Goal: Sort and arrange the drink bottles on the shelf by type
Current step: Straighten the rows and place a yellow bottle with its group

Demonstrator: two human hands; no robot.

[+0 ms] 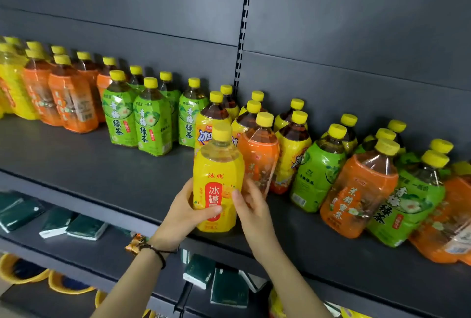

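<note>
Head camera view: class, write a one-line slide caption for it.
Left hand and right hand hold a yellow bottle at the shelf edge; sorted bottles left, mixed bottles right.

I see the bottle [218, 185] upright at the shelf [76, 154] front edge; sorted rows [150, 119] stand at its 10 o'clock, unsorted bottles [316, 172] at 3 o'clock.
</note>
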